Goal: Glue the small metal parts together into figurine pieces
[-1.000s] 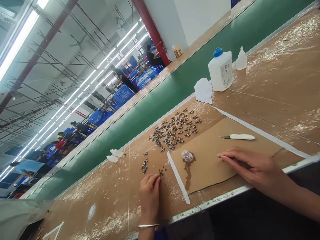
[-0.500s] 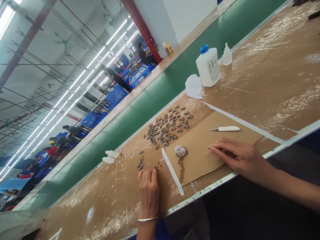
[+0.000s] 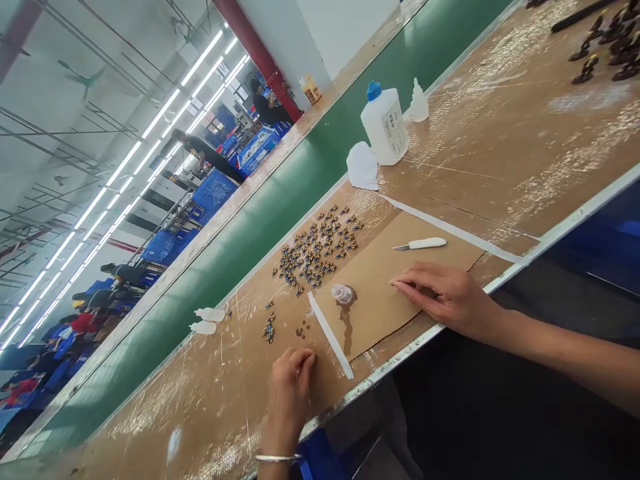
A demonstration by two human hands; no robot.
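My left hand (image 3: 289,387), with a bangle at the wrist, hovers low over the brown work surface, thumb and fingers pinched together; whatever may be between them is too small to make out. Just beyond it lie several tiny brown pieces (image 3: 301,328) and a short row of small blue-and-yellow parts (image 3: 269,328). My right hand (image 3: 443,290) rests at the edge of the cardboard sheet (image 3: 380,293), its fingertips pressed together and their contents hidden. Nearby on the cardboard are a small clear bottle (image 3: 343,294) beside a wet streak, and a white-handled knife (image 3: 427,243).
A large heap of blue-and-yellow parts (image 3: 320,247) spreads beyond the cardboard. Behind stand a blue-capped bottle (image 3: 385,127) and a small dropper bottle (image 3: 419,101). Two white bottles (image 3: 209,314) lie at left. A green belt (image 3: 240,247) runs behind; co-workers sit farther off.
My left hand has drawn back from the tiny brown pieces toward the table's near edge, fingers pinched. The right hand keeps its pose over the cardboard. The view has swung right.
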